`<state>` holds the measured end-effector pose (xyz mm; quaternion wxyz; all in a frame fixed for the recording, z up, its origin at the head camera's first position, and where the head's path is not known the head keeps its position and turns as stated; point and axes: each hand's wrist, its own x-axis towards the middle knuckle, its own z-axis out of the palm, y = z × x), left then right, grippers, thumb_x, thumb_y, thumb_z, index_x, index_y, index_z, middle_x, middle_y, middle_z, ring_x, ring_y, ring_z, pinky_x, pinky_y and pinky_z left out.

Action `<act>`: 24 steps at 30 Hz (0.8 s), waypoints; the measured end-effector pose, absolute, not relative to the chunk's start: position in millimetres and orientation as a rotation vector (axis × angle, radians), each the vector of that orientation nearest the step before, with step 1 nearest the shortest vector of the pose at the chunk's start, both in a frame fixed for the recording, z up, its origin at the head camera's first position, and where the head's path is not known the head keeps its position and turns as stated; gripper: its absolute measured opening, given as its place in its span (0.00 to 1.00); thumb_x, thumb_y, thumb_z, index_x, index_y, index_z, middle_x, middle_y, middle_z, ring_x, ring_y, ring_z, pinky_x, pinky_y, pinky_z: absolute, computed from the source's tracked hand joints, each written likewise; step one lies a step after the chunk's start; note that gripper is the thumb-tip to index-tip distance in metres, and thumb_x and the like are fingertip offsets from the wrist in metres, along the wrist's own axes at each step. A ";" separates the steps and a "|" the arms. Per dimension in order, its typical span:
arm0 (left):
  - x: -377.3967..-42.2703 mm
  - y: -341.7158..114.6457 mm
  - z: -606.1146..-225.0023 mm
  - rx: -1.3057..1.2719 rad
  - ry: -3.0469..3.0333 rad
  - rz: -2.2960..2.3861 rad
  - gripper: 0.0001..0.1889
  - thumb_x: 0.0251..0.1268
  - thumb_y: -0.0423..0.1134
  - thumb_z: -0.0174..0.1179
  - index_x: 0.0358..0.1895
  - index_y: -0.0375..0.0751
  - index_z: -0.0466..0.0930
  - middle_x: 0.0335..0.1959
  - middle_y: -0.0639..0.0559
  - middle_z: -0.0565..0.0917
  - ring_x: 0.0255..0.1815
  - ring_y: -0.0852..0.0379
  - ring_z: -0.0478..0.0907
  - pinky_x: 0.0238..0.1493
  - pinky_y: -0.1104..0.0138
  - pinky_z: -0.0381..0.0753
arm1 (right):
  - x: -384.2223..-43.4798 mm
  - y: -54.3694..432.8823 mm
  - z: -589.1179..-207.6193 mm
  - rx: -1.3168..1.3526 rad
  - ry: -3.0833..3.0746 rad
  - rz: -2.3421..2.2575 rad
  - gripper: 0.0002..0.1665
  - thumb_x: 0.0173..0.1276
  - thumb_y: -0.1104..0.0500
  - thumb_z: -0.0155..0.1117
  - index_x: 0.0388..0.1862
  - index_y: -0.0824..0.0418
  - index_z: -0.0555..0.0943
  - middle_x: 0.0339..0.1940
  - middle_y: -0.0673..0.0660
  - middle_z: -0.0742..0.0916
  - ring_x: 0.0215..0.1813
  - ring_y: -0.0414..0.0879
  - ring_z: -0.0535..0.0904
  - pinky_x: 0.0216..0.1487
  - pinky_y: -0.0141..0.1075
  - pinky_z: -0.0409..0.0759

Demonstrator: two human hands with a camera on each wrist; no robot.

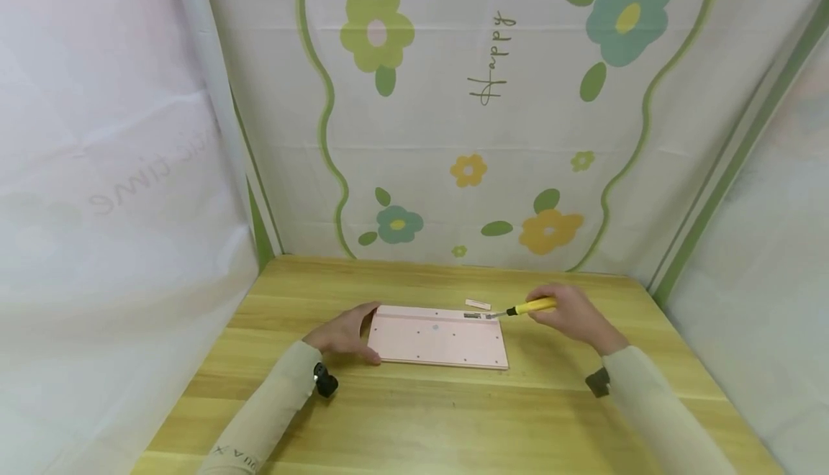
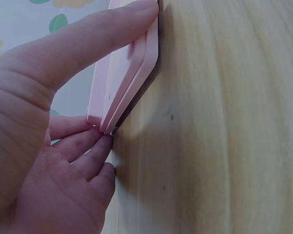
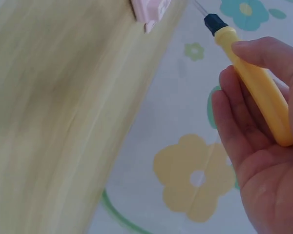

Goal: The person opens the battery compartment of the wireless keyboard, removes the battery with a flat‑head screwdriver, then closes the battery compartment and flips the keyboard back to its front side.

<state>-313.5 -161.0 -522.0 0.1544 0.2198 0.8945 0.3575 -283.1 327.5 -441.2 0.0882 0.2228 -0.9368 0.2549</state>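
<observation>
A pink keyboard lies with its underside up on the wooden table, small screws dotted over it. My left hand grips its left end, thumb at the near edge and fingers at the far corner; the left wrist view shows the thumb along the keyboard's edge. In my right hand is a yellow-handled screwdriver, its tip at the uncovered battery compartment near the far right corner. The right wrist view shows thumb and fingers round the handle.
A small pink cover lies on the table just beyond the keyboard. Wood-grain tabletop spreads around it. Fabric walls with printed flowers rise behind and at both sides.
</observation>
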 end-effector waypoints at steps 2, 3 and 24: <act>-313.7 -161.2 -521.8 0.629 2.559 1.030 0.68 0.43 0.52 0.87 0.85 0.36 0.53 0.85 0.37 0.59 0.86 0.37 0.56 0.84 0.41 0.59 | -285.4 319.4 -436.4 0.688 -2.814 0.730 0.09 0.63 0.63 0.78 0.42 0.58 0.89 0.37 0.52 0.90 0.33 0.38 0.78 0.35 0.31 0.78; -313.8 -161.3 -521.5 0.628 2.557 1.034 0.67 0.43 0.52 0.88 0.85 0.36 0.53 0.85 0.37 0.59 0.86 0.37 0.56 0.84 0.42 0.59 | -286.9 315.6 -434.8 0.691 -2.830 0.712 0.09 0.63 0.63 0.78 0.42 0.57 0.89 0.36 0.51 0.90 0.32 0.38 0.78 0.35 0.31 0.78; -312.0 -160.3 -518.5 0.612 2.547 1.052 0.67 0.42 0.51 0.88 0.85 0.36 0.53 0.85 0.38 0.60 0.86 0.37 0.56 0.85 0.43 0.58 | -310.0 277.7 -421.4 0.780 -2.887 0.576 0.08 0.59 0.69 0.75 0.39 0.65 0.88 0.38 0.58 0.91 0.37 0.46 0.84 0.40 0.40 0.86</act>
